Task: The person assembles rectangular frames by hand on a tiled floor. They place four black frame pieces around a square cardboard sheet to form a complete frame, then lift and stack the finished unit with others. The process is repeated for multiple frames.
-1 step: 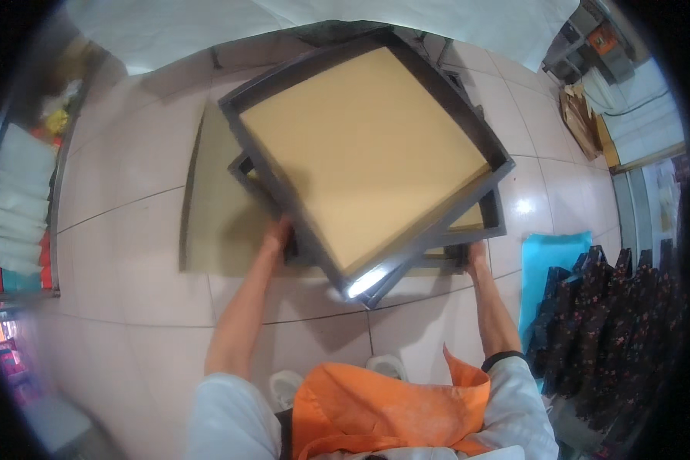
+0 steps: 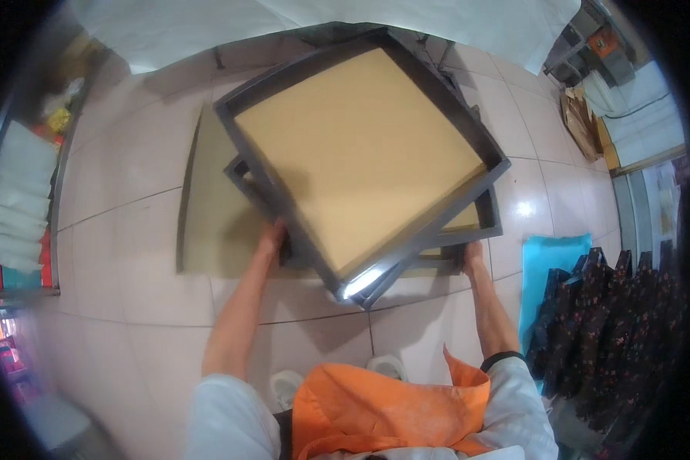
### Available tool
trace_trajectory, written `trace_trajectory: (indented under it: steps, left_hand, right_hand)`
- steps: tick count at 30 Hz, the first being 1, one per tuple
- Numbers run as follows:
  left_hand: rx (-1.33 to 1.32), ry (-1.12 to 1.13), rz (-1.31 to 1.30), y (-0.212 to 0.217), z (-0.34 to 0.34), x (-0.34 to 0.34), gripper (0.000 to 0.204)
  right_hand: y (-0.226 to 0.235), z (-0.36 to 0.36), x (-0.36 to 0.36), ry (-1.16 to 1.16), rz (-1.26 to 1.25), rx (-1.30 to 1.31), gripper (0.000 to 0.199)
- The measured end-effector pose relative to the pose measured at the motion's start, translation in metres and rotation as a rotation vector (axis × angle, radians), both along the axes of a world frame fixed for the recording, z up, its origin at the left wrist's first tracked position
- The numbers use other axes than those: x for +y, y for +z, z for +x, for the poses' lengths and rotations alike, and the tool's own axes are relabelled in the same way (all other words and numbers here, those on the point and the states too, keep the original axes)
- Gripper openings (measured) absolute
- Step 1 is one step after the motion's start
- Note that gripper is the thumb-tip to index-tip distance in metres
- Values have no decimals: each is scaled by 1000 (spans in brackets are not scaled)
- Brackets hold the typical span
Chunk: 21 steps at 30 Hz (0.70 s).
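A square tray (image 2: 422, 230) with a dark raised rim and a flat tan bottom lies at an angle on top of other dark-rimmed trays. Corners of a lower tray (image 2: 486, 230) stick out below it at the left and right. My left hand (image 2: 272, 236) is closed at the left side of the lower stack, its fingertips hidden behind the frame. At the right side of the stack, my right hand (image 2: 474, 253) is closed on a low dark edge, fingers mostly hidden. Beneath everything shows a flat olive-tan panel (image 2: 211, 207).
Pale tiled floor (image 2: 123, 253) surrounds the stack. A white cloth (image 2: 322, 14) hangs across the far side. To the right are a blue sheet (image 2: 548, 257), dark flowered fabric (image 2: 613, 314) and brown paper (image 2: 581, 126). A shelf with white cloth (image 2: 19, 199) stands left.
The tray stack has shifted very slightly left, with both hands still at its sides.
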<state>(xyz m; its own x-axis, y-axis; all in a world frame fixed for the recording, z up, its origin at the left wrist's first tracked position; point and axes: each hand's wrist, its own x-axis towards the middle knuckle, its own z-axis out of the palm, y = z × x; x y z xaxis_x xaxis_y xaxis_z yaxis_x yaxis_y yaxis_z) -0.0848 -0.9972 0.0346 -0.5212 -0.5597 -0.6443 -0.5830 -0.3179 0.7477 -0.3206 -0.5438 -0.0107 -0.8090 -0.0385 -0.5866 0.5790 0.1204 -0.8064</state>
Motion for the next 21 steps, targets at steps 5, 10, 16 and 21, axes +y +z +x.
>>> trace_trajectory:
  steps: [5,10,16,21]
  left_hand:
    - [184,197,22,-26,75,-71,41]
    - [219,203,65,-27,100,-118,41]
    - [119,291,-3,6,202,-201,40]
    - [39,325,-24,22,267,-235,40]
  right_hand:
    - [19,47,-103,169,-99,-23,35]
    - [-23,55,-122,368,100,135,28]
    - [26,127,-257,675,261,203,30]
    - [45,163,-329,575,-51,-126,31]
